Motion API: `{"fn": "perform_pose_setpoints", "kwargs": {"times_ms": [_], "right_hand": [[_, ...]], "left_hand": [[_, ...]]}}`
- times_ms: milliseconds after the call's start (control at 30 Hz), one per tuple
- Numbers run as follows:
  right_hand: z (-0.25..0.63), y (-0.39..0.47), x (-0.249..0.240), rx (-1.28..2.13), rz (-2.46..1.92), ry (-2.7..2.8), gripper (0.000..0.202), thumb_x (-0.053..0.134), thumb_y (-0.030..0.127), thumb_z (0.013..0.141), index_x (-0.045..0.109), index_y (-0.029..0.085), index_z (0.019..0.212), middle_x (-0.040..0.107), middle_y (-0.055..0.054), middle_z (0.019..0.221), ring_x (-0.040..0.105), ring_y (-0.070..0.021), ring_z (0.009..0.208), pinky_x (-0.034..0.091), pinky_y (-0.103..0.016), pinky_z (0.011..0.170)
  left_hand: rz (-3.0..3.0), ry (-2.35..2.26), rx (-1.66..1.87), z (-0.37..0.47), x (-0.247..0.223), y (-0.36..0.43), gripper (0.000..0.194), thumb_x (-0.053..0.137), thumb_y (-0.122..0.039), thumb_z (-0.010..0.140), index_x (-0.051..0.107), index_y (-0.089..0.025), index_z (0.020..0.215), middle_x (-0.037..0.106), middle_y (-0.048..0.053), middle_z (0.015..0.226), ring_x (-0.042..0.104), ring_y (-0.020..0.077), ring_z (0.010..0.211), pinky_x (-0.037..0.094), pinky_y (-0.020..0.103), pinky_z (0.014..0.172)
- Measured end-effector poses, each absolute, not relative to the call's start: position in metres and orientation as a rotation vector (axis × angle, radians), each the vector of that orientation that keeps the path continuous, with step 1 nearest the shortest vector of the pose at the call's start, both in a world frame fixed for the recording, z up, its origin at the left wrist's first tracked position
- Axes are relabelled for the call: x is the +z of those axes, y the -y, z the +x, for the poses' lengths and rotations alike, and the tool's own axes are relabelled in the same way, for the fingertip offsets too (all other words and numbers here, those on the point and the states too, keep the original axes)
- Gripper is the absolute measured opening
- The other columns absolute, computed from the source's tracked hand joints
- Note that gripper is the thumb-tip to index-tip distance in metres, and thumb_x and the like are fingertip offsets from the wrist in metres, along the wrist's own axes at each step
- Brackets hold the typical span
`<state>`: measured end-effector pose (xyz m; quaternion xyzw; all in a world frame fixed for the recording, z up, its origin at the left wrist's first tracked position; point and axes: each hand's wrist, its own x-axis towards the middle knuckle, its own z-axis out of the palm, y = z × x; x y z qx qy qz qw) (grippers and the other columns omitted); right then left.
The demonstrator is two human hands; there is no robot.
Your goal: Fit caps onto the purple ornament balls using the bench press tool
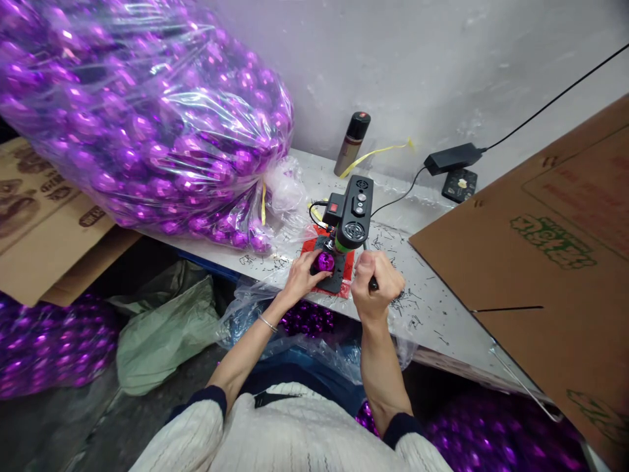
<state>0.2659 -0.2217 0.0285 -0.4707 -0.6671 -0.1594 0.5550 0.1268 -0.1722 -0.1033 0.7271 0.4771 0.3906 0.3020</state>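
Between the thumb and fingers of my left hand (303, 274) is a shiny purple ball (325, 261), at the base of a small black machine (354, 213). The machine has round vents, a red switch and a green ring, and stands on a red sheet (346, 270) on the grey table (427, 288). Just right of the machine, my right hand (376, 283) is closed in a fist around a black handle (373, 284), whose dark end shows below the fingers.
A large clear bag of purple balls (162, 131) fills the upper left. Behind the machine stand a spray can (352, 144) and a black power adapter (453, 158). A big cardboard box (550, 249) is at the right. Small black bits litter the tabletop.
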Motion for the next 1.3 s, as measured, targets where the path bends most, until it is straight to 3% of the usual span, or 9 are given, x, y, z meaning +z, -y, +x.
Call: {"fn": "perform_pose_setpoints", "kwargs": {"times_ms": [267, 633, 933, 1300], "right_hand": [[0.268, 0.226, 0.022, -0.378, -1.120, 1.617, 0.024, 0.048, 0.010, 0.093, 0.048, 0.020, 0.071, 0.054, 0.002, 0.060, 0.050, -0.0089, 0.057, 0.035, -0.025, 0.057], [0.266, 0.232, 0.005, -0.383, -1.077, 1.634, 0.021, 0.047, 0.008, 0.091, 0.049, 0.021, 0.075, 0.058, 0.000, 0.064, 0.054, -0.0110, 0.061, 0.040, -0.025, 0.060], [0.264, 0.230, -0.045, -0.383, -1.043, 1.572, 0.022, 0.040, 0.016, 0.094, 0.045, 0.022, 0.074, 0.057, -0.001, 0.065, 0.047, -0.0119, 0.056, 0.039, -0.027, 0.056], [0.262, 0.229, -0.057, -0.381, -1.055, 1.508, 0.028, 0.036, 0.025, 0.099, 0.041, 0.023, 0.072, 0.053, 0.000, 0.065, 0.047, -0.0108, 0.056, 0.039, -0.028, 0.058]], "left_hand": [[1.977, -1.207, 0.933, 0.134, -0.102, 0.169, 0.063, 0.079, -0.032, 0.078, 0.057, -0.024, 0.137, 0.057, 0.011, 0.126, 0.060, 0.0290, 0.117, 0.051, 0.044, 0.102], [1.872, -1.128, 1.089, 0.140, -0.121, 0.168, 0.064, 0.077, -0.045, 0.080, 0.056, -0.019, 0.134, 0.064, 0.014, 0.130, 0.060, 0.0294, 0.122, 0.046, 0.048, 0.107], [1.884, -1.130, 1.085, 0.139, -0.117, 0.169, 0.064, 0.078, -0.045, 0.079, 0.056, -0.018, 0.133, 0.064, 0.014, 0.129, 0.060, 0.0288, 0.122, 0.046, 0.047, 0.107], [1.921, -1.130, 1.080, 0.139, -0.117, 0.170, 0.063, 0.077, -0.045, 0.081, 0.056, -0.019, 0.134, 0.065, 0.014, 0.127, 0.060, 0.0289, 0.120, 0.048, 0.048, 0.104]]}}
